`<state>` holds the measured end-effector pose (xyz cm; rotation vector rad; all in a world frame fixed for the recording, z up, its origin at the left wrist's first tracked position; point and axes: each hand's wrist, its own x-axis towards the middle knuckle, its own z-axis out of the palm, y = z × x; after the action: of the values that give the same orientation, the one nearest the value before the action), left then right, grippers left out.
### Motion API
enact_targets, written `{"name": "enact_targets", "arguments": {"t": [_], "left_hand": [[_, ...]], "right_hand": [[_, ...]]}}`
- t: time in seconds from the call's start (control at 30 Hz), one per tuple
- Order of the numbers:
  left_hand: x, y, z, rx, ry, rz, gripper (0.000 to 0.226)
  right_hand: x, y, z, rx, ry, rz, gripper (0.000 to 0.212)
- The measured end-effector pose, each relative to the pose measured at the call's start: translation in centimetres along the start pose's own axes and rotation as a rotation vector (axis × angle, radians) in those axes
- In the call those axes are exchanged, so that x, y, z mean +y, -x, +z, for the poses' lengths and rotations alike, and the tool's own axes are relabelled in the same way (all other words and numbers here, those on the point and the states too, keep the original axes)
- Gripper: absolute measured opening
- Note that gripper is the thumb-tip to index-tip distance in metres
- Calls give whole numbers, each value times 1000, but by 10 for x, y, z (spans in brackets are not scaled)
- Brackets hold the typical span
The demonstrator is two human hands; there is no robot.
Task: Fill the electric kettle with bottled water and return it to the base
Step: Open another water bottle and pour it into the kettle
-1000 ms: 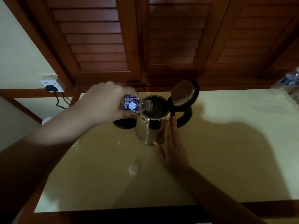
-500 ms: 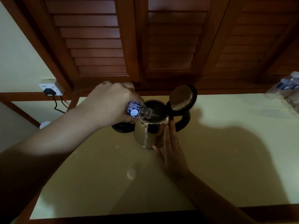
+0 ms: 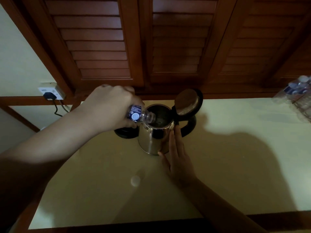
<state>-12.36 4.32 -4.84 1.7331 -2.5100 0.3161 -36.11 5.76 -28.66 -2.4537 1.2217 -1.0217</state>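
Note:
A steel electric kettle (image 3: 152, 140) stands on the pale countertop (image 3: 235, 165), its black lid (image 3: 187, 102) flipped up and open. My left hand (image 3: 111, 110) grips a small water bottle (image 3: 139, 115) with a blue label, tipped so its neck points into the kettle's mouth. My right hand (image 3: 178, 158) rests flat with straight fingers against the kettle's right side. The black kettle base (image 3: 126, 132) lies just behind and left of the kettle, partly hidden by my left hand.
A white bottle cap (image 3: 135, 180) lies on the counter in front of the kettle. A wrapped pack of water bottles (image 3: 296, 96) sits at the far right. A wall socket (image 3: 50, 94) with a black plug is at the left. Wooden louvred shutters (image 3: 168, 39) rise behind.
The bottle has tipped a little further down into the kettle's mouth. My right hand stays against the kettle.

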Motion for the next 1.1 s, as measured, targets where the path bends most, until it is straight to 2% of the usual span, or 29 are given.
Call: {"name": "enact_targets", "arguments": {"t": [0.1, 0.27, 0.33, 0.4, 0.53, 0.67, 0.8, 0.93, 1.03, 1.1], "left_hand": [[-6, 5, 4, 81, 136, -71, 60], [11, 32, 16, 174, 729, -78, 48], [27, 49, 22, 150, 905, -87, 42], [40, 66, 38, 119, 1004, -82, 40], [63, 86, 73, -52, 1069, -152, 51], [83, 98, 102, -87, 1287, -266, 52], [82, 110, 127, -33, 1153, -205, 57], [70, 125, 143, -14, 885, -99, 64], [66, 143, 156, -97, 751, -221, 77], [66, 151, 164, -215, 645, -219, 79]], "right_hand": [[-5, -1, -7, -3, -22, 18, 95], [-26, -1, -33, 15, -200, 163, 88], [-35, 1, -46, 38, -291, 197, 86], [-43, 4, -57, 26, -386, 155, 86], [-53, 9, -68, -110, -531, 131, 86], [-56, 20, -63, -273, -607, 219, 78], [-54, 34, -51, -284, -571, 283, 63], [-54, 35, -42, -265, -542, 304, 62], [-56, 35, -38, -241, -525, 300, 62], [-57, 37, -37, -226, -529, 306, 59]]}}
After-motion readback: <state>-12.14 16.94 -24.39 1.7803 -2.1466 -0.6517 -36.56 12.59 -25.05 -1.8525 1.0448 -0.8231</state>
